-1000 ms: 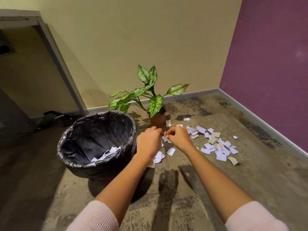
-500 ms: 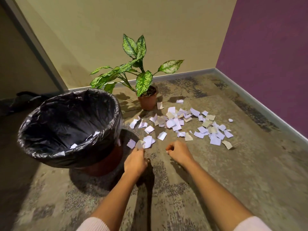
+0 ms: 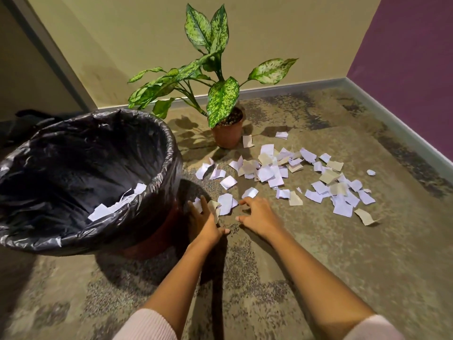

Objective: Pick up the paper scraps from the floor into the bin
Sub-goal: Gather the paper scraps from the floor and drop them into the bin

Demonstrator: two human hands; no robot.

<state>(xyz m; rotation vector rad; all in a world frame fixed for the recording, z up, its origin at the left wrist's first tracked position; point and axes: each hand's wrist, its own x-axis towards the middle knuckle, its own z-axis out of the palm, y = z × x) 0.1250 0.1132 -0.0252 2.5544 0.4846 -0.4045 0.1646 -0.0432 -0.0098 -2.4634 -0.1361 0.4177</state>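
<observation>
Bin [image 3: 169,153]: black-lined, left of the hands, with a few scraps [image 3: 115,204] already inside.
Floor scraps [image 3: 269,170]: the greater part, strewn from the plant [image 3: 221,99] rightward.
Left hand [image 3: 204,224]: fingers straight, pressing a few pieces at the bin's foot.
Right hand [image 3: 259,218]: fingers spread and bent, tips on the floor [image 3: 318,266] beside a white piece, holding nothing.
Progress, as judged: early, with most of the gathering left.

One bin [image 3: 170,153], one potted plant [image 3: 222,99], two hands [image 3: 204,223] [image 3: 261,217], dozens of paper scraps [image 3: 267,173].
</observation>
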